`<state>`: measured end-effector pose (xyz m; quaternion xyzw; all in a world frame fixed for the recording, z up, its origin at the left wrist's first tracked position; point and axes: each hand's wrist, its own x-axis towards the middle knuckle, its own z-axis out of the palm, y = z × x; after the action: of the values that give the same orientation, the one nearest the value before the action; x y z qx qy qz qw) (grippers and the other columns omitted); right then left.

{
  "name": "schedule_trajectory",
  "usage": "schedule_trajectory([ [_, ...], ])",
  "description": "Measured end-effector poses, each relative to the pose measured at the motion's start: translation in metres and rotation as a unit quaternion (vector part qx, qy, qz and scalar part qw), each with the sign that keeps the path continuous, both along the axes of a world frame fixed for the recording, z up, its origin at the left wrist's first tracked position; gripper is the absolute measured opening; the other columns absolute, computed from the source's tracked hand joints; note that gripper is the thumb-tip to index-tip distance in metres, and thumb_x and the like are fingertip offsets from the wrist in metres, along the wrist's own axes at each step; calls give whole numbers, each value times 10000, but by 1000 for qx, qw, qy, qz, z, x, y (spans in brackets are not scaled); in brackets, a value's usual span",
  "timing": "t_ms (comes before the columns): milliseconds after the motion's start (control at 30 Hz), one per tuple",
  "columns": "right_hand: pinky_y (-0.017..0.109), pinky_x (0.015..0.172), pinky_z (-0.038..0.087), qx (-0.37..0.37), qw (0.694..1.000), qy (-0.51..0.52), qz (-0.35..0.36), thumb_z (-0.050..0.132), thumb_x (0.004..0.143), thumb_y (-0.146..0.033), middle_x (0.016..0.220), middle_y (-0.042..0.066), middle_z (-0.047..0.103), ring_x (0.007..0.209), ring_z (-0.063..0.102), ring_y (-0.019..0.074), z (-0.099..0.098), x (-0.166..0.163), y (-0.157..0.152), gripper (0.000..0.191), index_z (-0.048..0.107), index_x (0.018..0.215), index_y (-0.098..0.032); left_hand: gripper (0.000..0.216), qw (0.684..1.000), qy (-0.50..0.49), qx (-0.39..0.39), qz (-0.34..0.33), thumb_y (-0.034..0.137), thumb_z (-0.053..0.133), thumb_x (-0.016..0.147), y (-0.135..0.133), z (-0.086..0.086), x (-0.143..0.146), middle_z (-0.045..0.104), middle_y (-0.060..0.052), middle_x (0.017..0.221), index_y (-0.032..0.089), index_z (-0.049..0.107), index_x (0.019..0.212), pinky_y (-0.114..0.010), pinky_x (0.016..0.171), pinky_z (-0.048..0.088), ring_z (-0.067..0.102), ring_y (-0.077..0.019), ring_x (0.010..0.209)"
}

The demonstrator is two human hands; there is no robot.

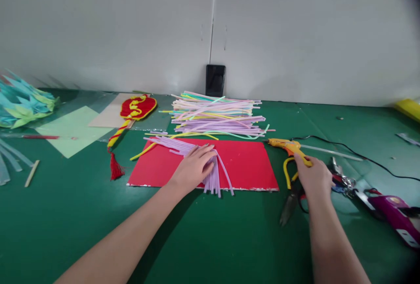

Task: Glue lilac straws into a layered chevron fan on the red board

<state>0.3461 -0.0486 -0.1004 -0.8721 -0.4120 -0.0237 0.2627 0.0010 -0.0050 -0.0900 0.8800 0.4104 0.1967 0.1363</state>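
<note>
My left hand [194,163] is closed over a bundle of thin lavender strips [212,183] on a red board [249,166]. One part of the bundle fans out to the upper left, and the other ends hang over the board's front edge. To the right, my right hand [313,177] has its fingers wrapped round the handle of a yellow-orange hot glue gun [285,145]. The glue gun's nozzle points left, towards the board's upper right corner. Close below that hand lie yellow-handled scissors or pliers [288,205], partly hidden by it.
Behind the board lies a pile of pastel strips [218,115], with a black phone [215,79] propped against the wall. A red-and-yellow fan with a tassel [138,108], pale green paper [74,128] and teal paper-like leaves [24,102] are left. At right lies a purple-handled tool [395,214].
</note>
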Motion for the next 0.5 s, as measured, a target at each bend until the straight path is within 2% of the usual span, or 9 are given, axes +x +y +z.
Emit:
schedule_trajectory([
  [100,495,773,407,17,1000,-7,-9,411,802,-512,887,181,649,876,571,365,2,-2,1,491,657,954,-115,326,1000,6,0,-3,212,431,896,0,0,0,488,-50,1376,228,501,1214,-431,1096,284,403,-178,1297],
  [200,483,763,429,114,993,-17,-38,417,820,-506,858,167,657,868,588,350,12,-10,-2,479,635,973,-108,338,1000,16,-3,-4,216,423,900,0,0,0,472,-51,1390,223,498,1230,-428,1102,273,391,-174,1305],
  [267,461,784,442,175,984,-15,-42,350,871,-497,870,146,663,880,605,314,20,-18,-4,483,600,1037,-118,340,1000,24,-7,-5,218,418,903,0,1,1,467,-48,1394,222,500,1232,-424,1105,267,389,-171,1307],
  [367,411,775,479,272,959,74,19,361,885,-494,887,102,657,837,640,248,26,-28,-5,473,526,1173,-157,342,1000,26,-9,-7,223,415,906,0,2,1,470,-48,1392,223,497,1238,-421,1105,264,385,-169,1308],
  [433,379,716,503,280,946,150,62,434,853,-505,872,76,637,743,654,216,26,-33,-4,482,509,1198,-176,343,1000,26,-9,-8,226,417,906,0,2,1,471,-50,1390,221,496,1240,-421,1108,256,381,-169,1311],
  [500,359,672,509,267,937,200,103,472,830,-517,807,39,607,664,649,192,26,-38,-2,460,539,1134,-178,344,1000,26,-10,-7,224,417,906,0,1,1,472,-49,1389,222,494,1242,-422,1112,248,378,-168,1312],
])
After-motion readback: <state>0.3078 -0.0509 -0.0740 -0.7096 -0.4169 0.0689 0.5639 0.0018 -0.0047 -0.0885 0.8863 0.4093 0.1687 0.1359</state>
